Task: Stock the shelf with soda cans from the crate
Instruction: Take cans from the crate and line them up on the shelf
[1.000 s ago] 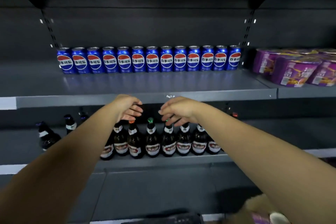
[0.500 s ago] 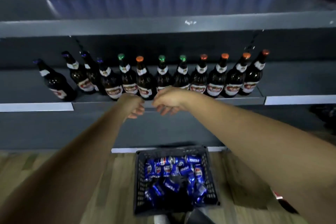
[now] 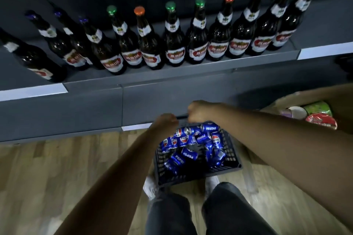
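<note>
2 hands (image 3: 165,122) above crate (image 3: 233,155), soda cans (image 3: 188,155) inside

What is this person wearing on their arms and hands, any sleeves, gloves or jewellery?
The left forearm and right forearm are bare to the picture's edge, no sleeve in view. The left hand and right hand show no glove, watch or ring, though the fingers are mostly hidden.

Crate (image 3: 200,174) on the floor (image 3: 57,168), just in front of the shelving base. Cans (image 3: 188,155) lie loose in it, pointing every way. Shelf (image 3: 191,71) above and behind carries a row of bottles (image 3: 196,44) along its front edge, with a few set back at left. Box (image 3: 315,93) on the floor right of the crate, tubs (image 3: 321,123) in it. Left grip (image 3: 166,122) and right grip (image 3: 200,110) side by side over the crate's far rim.
</note>
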Available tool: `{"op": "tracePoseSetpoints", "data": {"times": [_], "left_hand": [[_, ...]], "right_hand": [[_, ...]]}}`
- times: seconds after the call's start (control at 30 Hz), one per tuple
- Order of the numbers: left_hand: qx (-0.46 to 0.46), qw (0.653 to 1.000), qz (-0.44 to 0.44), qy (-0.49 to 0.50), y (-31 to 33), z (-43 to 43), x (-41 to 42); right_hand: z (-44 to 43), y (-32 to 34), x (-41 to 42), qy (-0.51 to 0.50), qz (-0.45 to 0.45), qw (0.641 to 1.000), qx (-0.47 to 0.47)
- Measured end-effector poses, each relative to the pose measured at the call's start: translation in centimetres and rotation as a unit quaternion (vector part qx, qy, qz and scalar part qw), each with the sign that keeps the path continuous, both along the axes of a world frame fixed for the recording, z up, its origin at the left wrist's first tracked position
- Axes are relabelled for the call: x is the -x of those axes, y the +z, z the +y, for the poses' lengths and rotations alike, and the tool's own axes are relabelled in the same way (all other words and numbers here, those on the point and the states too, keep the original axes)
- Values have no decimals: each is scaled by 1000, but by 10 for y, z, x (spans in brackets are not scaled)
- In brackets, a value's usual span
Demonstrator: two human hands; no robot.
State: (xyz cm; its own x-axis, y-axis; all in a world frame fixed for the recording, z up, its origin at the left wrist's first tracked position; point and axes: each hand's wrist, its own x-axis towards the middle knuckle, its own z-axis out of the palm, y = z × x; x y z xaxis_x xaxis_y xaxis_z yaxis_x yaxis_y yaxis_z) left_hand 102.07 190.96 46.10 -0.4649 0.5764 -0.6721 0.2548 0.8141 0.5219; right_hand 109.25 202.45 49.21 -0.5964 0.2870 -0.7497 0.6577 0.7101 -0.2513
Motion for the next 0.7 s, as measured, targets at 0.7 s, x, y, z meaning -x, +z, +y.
{"op": "tracePoseSetpoints", "data": {"times": [0.7], "left_hand": [[177, 976, -119, 51, -166, -175, 115]], "right_hand": [[-141, -154, 43, -80, -130, 985, 79]]}}
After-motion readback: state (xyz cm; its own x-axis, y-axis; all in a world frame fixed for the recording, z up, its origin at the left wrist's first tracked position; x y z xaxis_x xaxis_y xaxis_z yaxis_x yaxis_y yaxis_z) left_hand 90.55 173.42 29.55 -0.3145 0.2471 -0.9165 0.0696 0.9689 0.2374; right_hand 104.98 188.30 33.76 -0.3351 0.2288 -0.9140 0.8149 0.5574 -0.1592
